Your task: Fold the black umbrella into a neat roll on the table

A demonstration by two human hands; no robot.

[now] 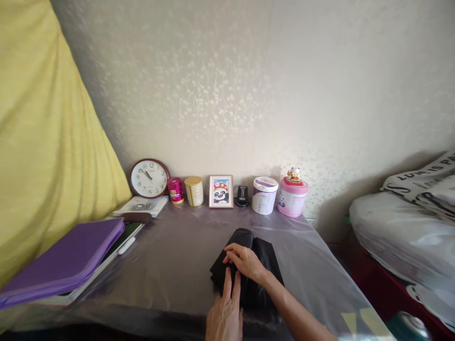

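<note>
A folded piece of thin black fabric (266,251), slightly shiny, lies on the table near its front edge. My left hand (225,310) comes in from below, its index and middle fingers stretched out and slightly apart, resting on the near left part of the fabric. Just beyond those fingertips is my right hand (246,262), reaching in from the right across the fabric. Its fingers are bent and close together at a fold; their tips are partly hidden. Both hands touch the black fabric, which spreads out on either side of the right wrist.
A transparent cover lies over the table (170,265). Along the wall stand a clock (150,178), cans, a panda picture (221,191), a black stapler-like object (242,196) and tubs, one topped by a cat figurine (294,174). Purple folder (67,255) at left; bagged bedding (398,241) at right.
</note>
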